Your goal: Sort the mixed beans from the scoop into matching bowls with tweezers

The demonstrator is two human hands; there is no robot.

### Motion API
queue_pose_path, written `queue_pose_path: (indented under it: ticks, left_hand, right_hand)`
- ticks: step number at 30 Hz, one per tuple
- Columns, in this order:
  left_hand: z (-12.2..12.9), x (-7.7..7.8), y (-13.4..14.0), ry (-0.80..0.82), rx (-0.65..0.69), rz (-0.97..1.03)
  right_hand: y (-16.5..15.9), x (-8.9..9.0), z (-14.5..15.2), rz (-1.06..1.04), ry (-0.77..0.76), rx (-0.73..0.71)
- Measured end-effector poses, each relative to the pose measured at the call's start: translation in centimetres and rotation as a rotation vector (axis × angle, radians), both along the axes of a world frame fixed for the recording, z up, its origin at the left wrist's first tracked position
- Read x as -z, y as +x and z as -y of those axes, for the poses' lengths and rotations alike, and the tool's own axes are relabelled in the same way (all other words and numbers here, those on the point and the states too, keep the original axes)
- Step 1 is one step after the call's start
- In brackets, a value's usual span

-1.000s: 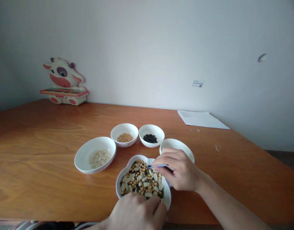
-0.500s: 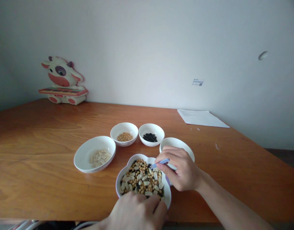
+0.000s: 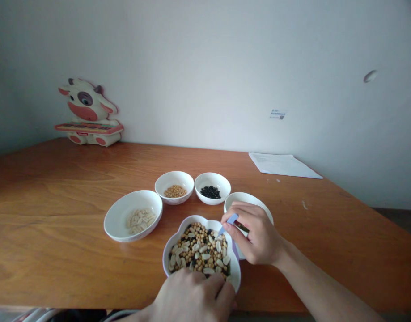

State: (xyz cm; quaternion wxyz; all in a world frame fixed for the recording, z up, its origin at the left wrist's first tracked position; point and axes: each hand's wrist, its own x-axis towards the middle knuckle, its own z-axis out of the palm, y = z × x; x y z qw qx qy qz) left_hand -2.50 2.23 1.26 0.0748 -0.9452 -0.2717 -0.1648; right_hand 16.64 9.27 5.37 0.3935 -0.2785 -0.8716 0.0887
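A white scalloped bowl with a lilac outer side (image 3: 168, 245) holds mixed soybeans, peanuts and dark bits. Curled over its near edge, my left hand (image 3: 195, 295) grips the bowl; the fingertips are hidden. My right hand (image 3: 255, 232) pinches blue-lilac tweezers (image 3: 231, 219) over the bowl's right part, the tip down among the peanuts. Whether the tip grips anything is too small to tell. Behind that hand, a white bowl (image 3: 247, 196) is partly covered, with some green showing inside.
A larger white bowl of peanuts (image 3: 115, 219) stands left. Behind are small white bowls of soybeans (image 3: 161, 182) and black beans (image 3: 222, 180). A toy cow keyboard (image 3: 87, 114) and papers (image 3: 284, 164) lie near the wall. The wooden table's (image 3: 74, 286) front edge is close.
My right hand has shifted slightly right and tilted the tweezers from nearly flat to steeper. My left hand stays on the bowl. The whole view has shifted a little.
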Motion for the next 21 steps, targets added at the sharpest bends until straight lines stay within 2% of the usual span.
queue_pose_path:
  ticks: [11,17,21]
  left_hand:
    - [0.0,0.2,0.0,0.022,-0.008,0.008]
    - [0.1,-0.2,0.1,-0.069,0.000,-0.064]
    - [-0.1,-0.8,0.3,-0.145,0.000,-0.157]
  right_hand:
    - [-0.1,-0.1,0.1,-0.002,0.036,-0.007]
    - [0.1,-0.4,0.0,-0.091,0.032,0.038]
    - [-0.5,-1.6,-0.3,-0.173,-0.012,0.119]
